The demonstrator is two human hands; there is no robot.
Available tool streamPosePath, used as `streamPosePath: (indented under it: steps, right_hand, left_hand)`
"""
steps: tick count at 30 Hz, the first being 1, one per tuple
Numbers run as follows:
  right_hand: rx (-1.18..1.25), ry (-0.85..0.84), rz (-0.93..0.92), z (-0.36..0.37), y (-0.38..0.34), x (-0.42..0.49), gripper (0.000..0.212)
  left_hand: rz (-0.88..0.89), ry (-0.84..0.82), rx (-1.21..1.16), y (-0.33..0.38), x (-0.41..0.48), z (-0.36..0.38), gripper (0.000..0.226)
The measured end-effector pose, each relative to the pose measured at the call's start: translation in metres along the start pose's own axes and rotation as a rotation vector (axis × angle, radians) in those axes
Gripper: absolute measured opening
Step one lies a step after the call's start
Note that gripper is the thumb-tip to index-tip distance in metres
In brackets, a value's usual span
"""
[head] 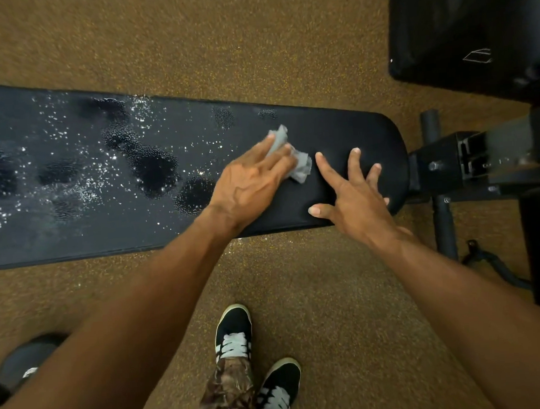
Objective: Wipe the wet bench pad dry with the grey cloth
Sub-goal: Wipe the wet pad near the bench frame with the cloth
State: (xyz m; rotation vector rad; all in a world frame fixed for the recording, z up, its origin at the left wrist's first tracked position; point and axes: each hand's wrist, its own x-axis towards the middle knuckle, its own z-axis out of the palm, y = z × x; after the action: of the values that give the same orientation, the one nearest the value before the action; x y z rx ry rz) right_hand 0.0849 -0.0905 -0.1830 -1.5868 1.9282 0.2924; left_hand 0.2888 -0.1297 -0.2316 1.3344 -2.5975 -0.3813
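Water (154, 169) beads and pools across the left and middle stretch of the black bench pad (76, 239), whose left end runs out of view. In front of the pad's left part, a dark round object (26, 357) sits on the speckled brown floor (191, 36), half covered by the left forearm and too blurred to identify. Toward the pad's right part, where the wet patches give way to a matte surface, the left hand (248, 180) lies palm down with its fingers straight, pressing the grey cloth (303, 169) flat onto the pad. Most of the crumpled cloth is hidden under those fingers, and only its ends show past them. Just right of the cloth, on the pad's rounded right end, the right hand (352, 197) rests with fingers spread wide and holds nothing. In front of the pad, between the two forearms, stand two black shoes (233, 331) with white laces below a camouflage trouser leg. Off the pad's right end, the black metal bench frame (460, 163) joins it, its far part cut off. Beyond that end, a second black pad (472, 21) shows only in part.
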Motion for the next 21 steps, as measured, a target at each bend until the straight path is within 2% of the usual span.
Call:
streamPosePath:
  steps: [3,7,12,15,19,21]
  right_hand:
    - [-0.001,-0.008,0.000,-0.002,-0.001,0.000,0.090]
    - [-0.008,-0.012,-0.005,-0.003,-0.001,0.001,0.090]
    - [-0.008,-0.008,0.014,0.000,-0.001,0.000,0.091]
    - [-0.011,-0.016,0.013,-0.001,-0.002,0.000,0.091]
    - [-0.015,-0.018,0.017,-0.001,-0.003,0.000,0.091]
    - [-0.010,-0.017,0.025,-0.001,-0.003,0.000,0.092]
  left_hand:
    - [0.054,-0.011,0.077,-0.017,-0.007,-0.004,0.042]
    - [-0.154,-0.004,0.084,-0.037,0.026,-0.010,0.040]
    - [-0.047,-0.007,0.131,-0.004,0.021,0.007,0.038]
    - [0.021,-0.023,0.170,-0.014,-0.006,0.002,0.039]
    - [-0.108,-0.054,0.230,-0.032,-0.012,-0.021,0.049]
    - [-0.116,-0.062,0.299,-0.026,-0.009,-0.023,0.055]
